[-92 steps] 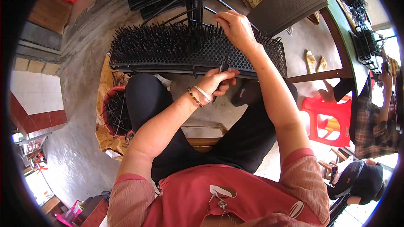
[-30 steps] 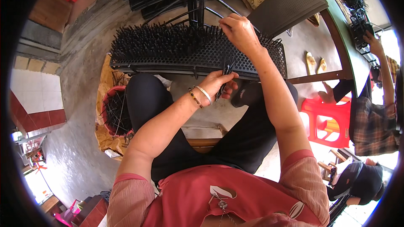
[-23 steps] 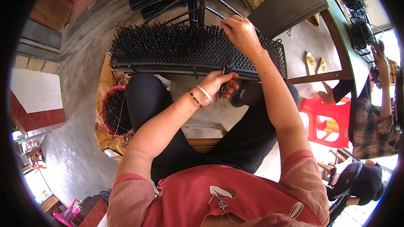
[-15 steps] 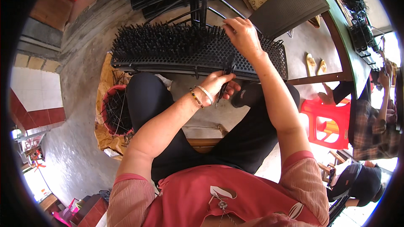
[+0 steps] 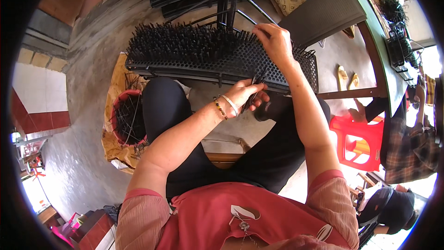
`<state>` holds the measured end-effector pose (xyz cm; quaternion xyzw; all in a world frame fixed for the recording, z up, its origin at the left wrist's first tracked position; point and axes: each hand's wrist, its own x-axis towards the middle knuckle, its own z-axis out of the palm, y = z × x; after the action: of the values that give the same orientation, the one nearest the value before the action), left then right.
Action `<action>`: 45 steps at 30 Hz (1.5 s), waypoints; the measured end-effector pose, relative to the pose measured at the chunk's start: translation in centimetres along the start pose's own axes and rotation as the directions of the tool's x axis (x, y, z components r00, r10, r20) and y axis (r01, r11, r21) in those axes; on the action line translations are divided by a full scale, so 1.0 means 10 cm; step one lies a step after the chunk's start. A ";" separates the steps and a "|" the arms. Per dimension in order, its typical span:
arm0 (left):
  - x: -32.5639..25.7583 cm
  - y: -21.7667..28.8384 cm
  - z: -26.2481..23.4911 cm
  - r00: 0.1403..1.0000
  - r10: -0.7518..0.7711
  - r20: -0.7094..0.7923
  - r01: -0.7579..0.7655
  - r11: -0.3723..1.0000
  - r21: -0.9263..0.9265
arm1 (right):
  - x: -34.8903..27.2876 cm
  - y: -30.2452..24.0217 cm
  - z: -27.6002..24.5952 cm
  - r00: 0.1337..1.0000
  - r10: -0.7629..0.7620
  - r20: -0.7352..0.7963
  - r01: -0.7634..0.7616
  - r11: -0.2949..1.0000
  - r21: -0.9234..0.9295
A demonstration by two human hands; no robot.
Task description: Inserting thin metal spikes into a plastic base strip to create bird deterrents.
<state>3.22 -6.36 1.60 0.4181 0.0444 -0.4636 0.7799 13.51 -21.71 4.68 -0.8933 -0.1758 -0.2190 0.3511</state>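
Note:
In front of me lies a long black perforated tray (image 5: pixel 245 62). Thin black sticks (image 5: pixel 180 41) stand upright, packed close, in the holes of its left and middle part. Round a bundle of similar dark sticks (image 5: pixel 257 82), my left hand (image 5: pixel 245 96) is closed just beyond the tray's near edge. Over the bare holes to the right of the standing sticks is my right hand (image 5: pixel 276 41), its fingertips bent together at the far side. What those fingertips hold, if anything, is hidden.
A red bucket (image 5: pixel 115 125) of loose dark sticks stands beside my left knee on brown paper (image 5: pixel 113 71). Behind the tray rises a black metal frame (image 5: pixel 233 0). A green-topped table (image 5: pixel 393 83), a red plastic stool (image 5: pixel 340 134) and other people are at the right.
The whole view has shifted slightly, so the tray appears a little further right. My hands keep nearly the same places over it, with the left still round the sticks.

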 end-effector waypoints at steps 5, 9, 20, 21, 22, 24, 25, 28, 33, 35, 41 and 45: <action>-0.01 0.01 -0.01 1.000 0.015 -0.005 -0.015 1.000 0.006 | 0.04 -0.02 -0.04 0.997 -0.058 0.054 0.060 0.997 -0.041; -0.03 0.02 0.00 1.000 0.026 -0.001 -0.026 1.000 0.003 | 0.05 0.00 -0.11 0.989 -0.093 0.119 0.088 0.995 0.049; 0.00 0.00 0.00 1.000 0.016 0.010 -0.016 0.999 0.034 | 0.11 0.05 -0.08 0.963 -0.222 0.153 0.228 0.973 -0.025; 0.01 0.00 0.00 1.000 0.015 0.012 -0.015 0.999 0.035 | 0.11 0.06 -0.07 0.958 -0.254 0.133 0.266 0.960 -0.083; 0.00 0.00 0.00 1.000 0.015 0.010 -0.016 0.999 0.033 | 0.12 0.04 -0.06 0.958 -0.254 0.132 0.266 0.961 -0.081; -0.01 0.01 0.00 1.000 0.016 0.006 -0.016 0.999 0.032 | 0.11 -0.01 -0.06 0.944 -0.306 0.126 0.322 0.938 -0.131; -0.01 0.01 0.00 1.000 0.015 0.004 -0.015 1.000 0.028 | 0.10 -0.02 -0.05 0.944 -0.306 0.126 0.322 0.938 -0.131; -0.01 0.02 0.00 1.000 0.020 0.006 -0.020 1.000 0.018 | 0.05 -0.04 -0.04 0.954 -0.257 0.154 0.276 0.954 -0.119; -0.01 0.02 0.00 1.000 0.015 0.007 -0.015 1.000 -0.014 | 0.07 -0.08 -0.11 0.952 -0.307 -0.001 0.303 0.941 -0.150; -0.02 0.04 0.01 0.996 0.082 0.037 -0.080 0.995 -0.058 | 0.05 -0.16 -0.18 0.995 -0.102 0.000 0.102 0.994 -0.037; -0.06 0.14 -0.01 0.974 0.216 0.060 -0.211 0.973 -0.092 | -0.11 -0.11 -0.36 0.779 0.410 0.475 -0.581 0.756 0.302; -0.05 0.11 0.00 0.955 0.294 0.043 -0.292 0.955 -0.060 | -0.11 -0.18 -0.50 0.628 0.457 0.630 -0.758 0.544 0.360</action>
<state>3.79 -5.71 2.52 0.3872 -0.0258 -0.3521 0.8517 10.38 -24.20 8.39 -0.7604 0.0192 0.2098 0.6144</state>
